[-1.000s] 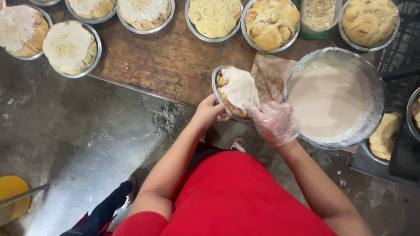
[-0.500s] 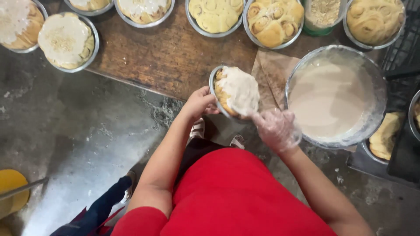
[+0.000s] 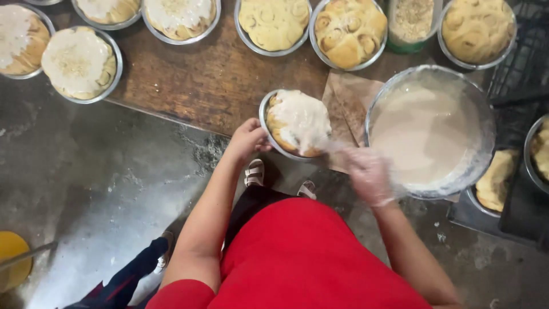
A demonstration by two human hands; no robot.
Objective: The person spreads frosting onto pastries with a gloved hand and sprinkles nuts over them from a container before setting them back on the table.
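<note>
We look down on a grey, stained concrete floor [image 3: 86, 189] that fills the space to the left of and below our left hand, and on a worn brown wooden tabletop [image 3: 211, 74] stretching up and away from both hands. Just to the right of our right hand [image 3: 369, 174] sits one large metal bowl [image 3: 477, 114] of pale beige icing, close enough that the hand overlaps its rim. That hand wears a thin clear glove and is blurred, so we cannot tell how far its fingers are closed or what it grips; a pale smear runs from it toward the pan. Our left hand [image 3: 249, 139] curls loosely around the near left rim of one small round pan of iced rolls [image 3: 297, 123], steadying it at the tabletop's edge, between the two hands. Under that pan, toward the bowl, lies one sheet of brown paper [image 3: 346, 94]. Above the hands we count seven more round pans in a row: four iced ones [image 3: 77, 63] far to the upper left, three plain ones [image 3: 349, 31] straight above and to the right. One green-based container of crumbs [image 3: 412, 23] stands among them. A yellow bucket [image 3: 11, 257] sits far down left.
</note>
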